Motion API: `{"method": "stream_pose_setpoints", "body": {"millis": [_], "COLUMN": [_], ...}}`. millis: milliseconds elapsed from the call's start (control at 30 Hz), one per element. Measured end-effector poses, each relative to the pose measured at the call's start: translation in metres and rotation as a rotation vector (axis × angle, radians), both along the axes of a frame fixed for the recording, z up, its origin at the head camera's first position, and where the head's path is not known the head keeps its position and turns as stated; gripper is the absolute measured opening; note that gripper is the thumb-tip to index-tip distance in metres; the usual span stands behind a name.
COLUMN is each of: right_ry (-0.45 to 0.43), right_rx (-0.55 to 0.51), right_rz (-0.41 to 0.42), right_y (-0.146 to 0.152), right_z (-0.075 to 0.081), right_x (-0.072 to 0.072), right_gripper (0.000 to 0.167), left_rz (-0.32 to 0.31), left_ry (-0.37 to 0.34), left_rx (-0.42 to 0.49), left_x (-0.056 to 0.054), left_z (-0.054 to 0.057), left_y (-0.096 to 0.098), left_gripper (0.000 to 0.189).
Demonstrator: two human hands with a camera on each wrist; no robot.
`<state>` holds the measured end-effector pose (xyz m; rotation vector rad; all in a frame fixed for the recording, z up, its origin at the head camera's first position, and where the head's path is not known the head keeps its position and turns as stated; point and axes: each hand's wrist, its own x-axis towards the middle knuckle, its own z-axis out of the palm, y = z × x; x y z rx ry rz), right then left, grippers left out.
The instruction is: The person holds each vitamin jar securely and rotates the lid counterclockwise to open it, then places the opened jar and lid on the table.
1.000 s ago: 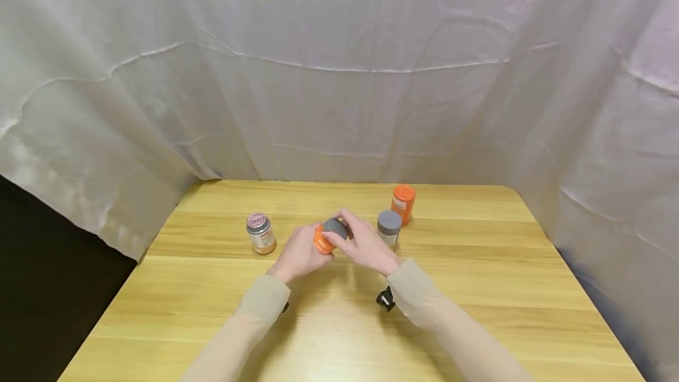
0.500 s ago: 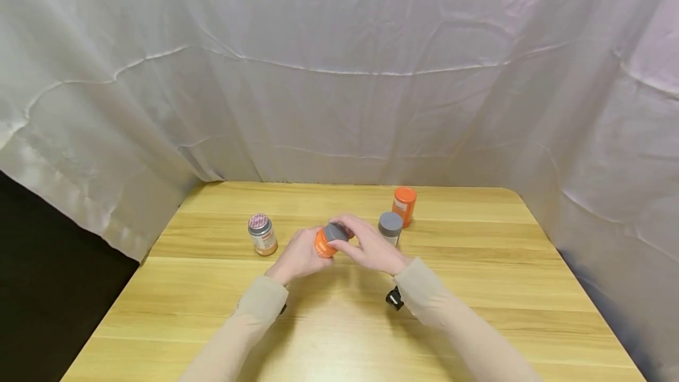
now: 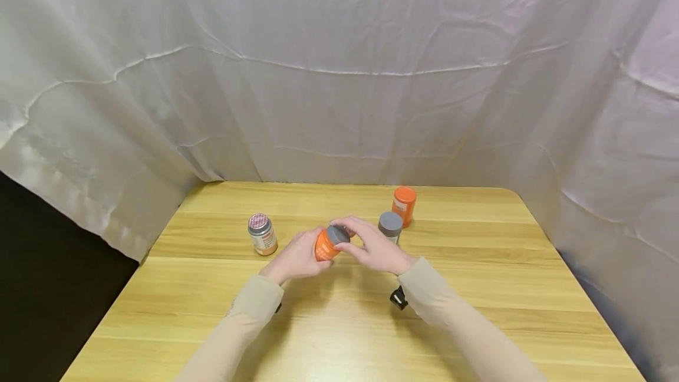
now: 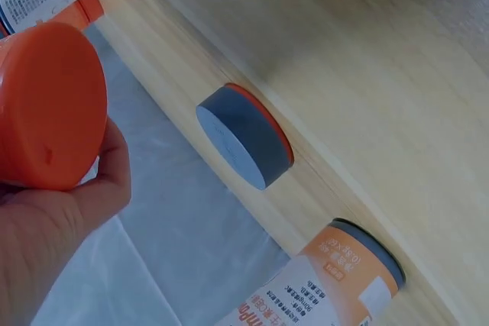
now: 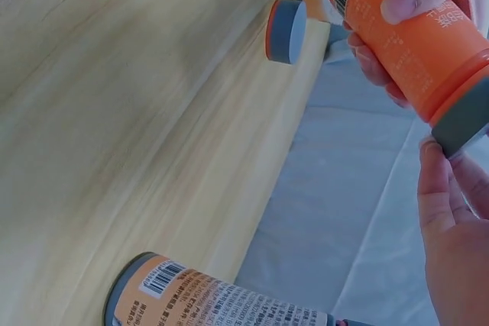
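My left hand [image 3: 298, 257] grips the body of an orange bottle [image 3: 325, 246], which tilts to the right above the table. The fingers and thumb of my right hand [image 3: 373, 247] pinch the bottle's grey cap [image 3: 338, 234]. In the right wrist view, the cap [image 4: 11, 112] end is out of sight from the left side, where only the bottle's round orange base [image 4: 57, 104] shows. Fingertips of the right hand [image 5: 454, 219] touch the cap's edge, and the left thumb lies across the printed body.
A grey lid with an orange rim [image 4: 248, 135] lies on the table, hidden in the head view. A labelled bottle with a patterned top [image 3: 262, 234] stands left. A grey-capped bottle [image 3: 390, 224] and an orange container [image 3: 404, 206] stand right. Curtains [image 3: 339, 105] enclose the table.
My right hand has shifted slightly right, its wrist turning a little. More of the orange body now shows between the hands. The other containers stay where they stood.
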<state>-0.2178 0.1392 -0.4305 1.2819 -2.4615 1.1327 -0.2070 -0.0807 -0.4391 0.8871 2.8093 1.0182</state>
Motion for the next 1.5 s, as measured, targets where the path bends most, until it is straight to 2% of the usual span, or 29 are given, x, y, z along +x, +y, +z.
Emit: {"method": "stream_pose_setpoints", "body": {"millis": [167, 267, 400, 567, 800, 1033, 1200, 1333, 1500], "right_ry": [0.001, -0.024, -0.115, -0.236, -0.324, -0.394, -0.463, -0.507, -0.484], "right_rx": [0.02, 0.033, -0.006, -0.088, 0.004, 0.041, 0.073, 0.078, 0.077], "right_rz": [-0.013, -0.052, -0.14, -0.264, -0.371, -0.454, -0.486, -0.479, -0.47], "right_y": [0.0, 0.0, -0.002, -0.005, -0.013, -0.019, -0.021, -0.021, -0.023], "right_z": [0.002, 0.003, 0.007, 0.012, 0.023, 0.026, 0.027, 0.029, 0.029], "right_x": [0.001, 0.003, 0.005, 0.005, 0.006, 0.004, 0.003, 0.004, 0.005], "right_gripper": [0.048, 0.052, 0.055, 0.049, 0.046, 0.046, 0.049, 0.05, 0.045], "left_rz": [0.039, 0.077, 0.117, 0.135, 0.141, 0.181, 0.191, 0.194, 0.2], "left_ry": [-0.004, 0.012, 0.058, 0.096, 0.134, 0.156, 0.175, 0.216, 0.239], "left_rx": [0.013, 0.007, -0.007, -0.008, -0.028, -0.025, -0.034, -0.046, -0.055], "left_x": [0.001, 0.001, 0.003, 0.004, 0.004, 0.005, 0.005, 0.004, 0.004], "left_z": [-0.001, -0.003, -0.004, -0.005, -0.008, -0.009, -0.01, -0.012, -0.013], "left_y": [0.001, 0.002, 0.003, 0.005, 0.009, 0.011, 0.012, 0.013, 0.014], "left_gripper": [0.042, 0.044, 0.047, 0.049, 0.049, 0.049, 0.048, 0.047, 0.048]}}
